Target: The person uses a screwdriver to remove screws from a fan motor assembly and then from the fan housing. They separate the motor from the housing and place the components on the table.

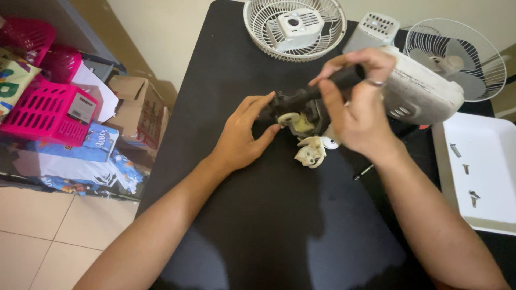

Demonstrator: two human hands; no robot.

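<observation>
My right hand (359,110) grips a black screwdriver handle (344,79); my left hand (244,134), half curled, steadies the fan motor (301,115) mid-table. Beyond the motor lies the detached grille (258,27); screws (465,169) fill the right-hand tray (497,215). I judge disassembly well advanced, motor work remaining.

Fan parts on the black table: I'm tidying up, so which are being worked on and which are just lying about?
In hand:
- motor, steadied by left hand
- black tool, gripped by right hand
- fan housing

Lying about:
- front grille
- rear grille
- white tray with screws
- pink baskets
- cardboard box
</observation>
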